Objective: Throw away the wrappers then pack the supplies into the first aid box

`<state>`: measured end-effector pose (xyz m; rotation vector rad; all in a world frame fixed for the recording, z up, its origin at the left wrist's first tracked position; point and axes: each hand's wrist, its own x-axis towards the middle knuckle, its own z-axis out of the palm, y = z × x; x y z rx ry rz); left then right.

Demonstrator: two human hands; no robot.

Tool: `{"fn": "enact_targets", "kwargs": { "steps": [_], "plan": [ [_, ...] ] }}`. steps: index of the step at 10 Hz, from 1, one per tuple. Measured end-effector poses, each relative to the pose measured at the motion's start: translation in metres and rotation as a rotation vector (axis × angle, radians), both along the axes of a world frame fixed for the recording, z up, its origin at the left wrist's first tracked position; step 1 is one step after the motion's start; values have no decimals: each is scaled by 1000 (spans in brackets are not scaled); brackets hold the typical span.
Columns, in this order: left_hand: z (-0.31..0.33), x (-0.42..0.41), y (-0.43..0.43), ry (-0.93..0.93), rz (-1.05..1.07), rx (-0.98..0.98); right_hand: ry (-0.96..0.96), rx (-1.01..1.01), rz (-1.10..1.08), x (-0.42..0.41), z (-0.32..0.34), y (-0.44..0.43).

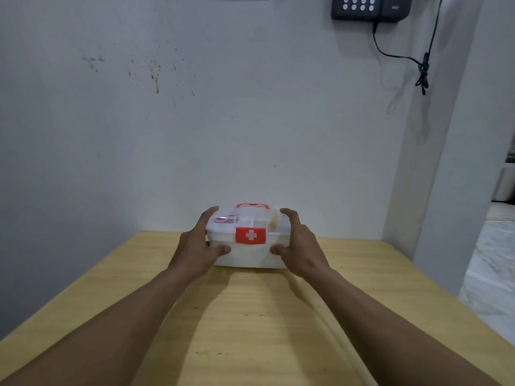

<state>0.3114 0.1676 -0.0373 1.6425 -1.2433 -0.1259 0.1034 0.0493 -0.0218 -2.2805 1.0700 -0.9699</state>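
Observation:
A white plastic first aid box [248, 256] with a red clasp bearing a white cross and a red handle on top stands at the far end of the wooden table [250, 330], against the wall. Its clear lid is down; a purple item and a yellowish item show through it. My left hand [199, 246] grips the box's left side, thumb on the front and fingers over the lid. My right hand [299, 243] clasps the right side the same way. No wrappers or loose supplies are in sight.
A grey-white wall [195, 121] rises right behind the box. A black keypad device [367, 8] with a dangling cable hangs high on the wall at the right. The table's right edge drops to a light tiled floor [490, 274].

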Motion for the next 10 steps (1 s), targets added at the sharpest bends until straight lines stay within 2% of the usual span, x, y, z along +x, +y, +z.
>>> {"fn": "enact_targets", "kwargs": {
  "steps": [5, 8, 9, 10],
  "plan": [
    [-2, -72, -85, 38, -12, 56, 72, 31, -75, -74, 7, -63],
    [-7, -76, -101, 20, 18, 47, 90, 36, -68, -69, 2, -85],
    [-3, -78, -96, 38, 15, 82, 158, 74, -57, -70, 6, -74],
    [4, -89, -85, -28, 52, 97, 98, 40, -118, -81, 17, -58]
  ]
}}
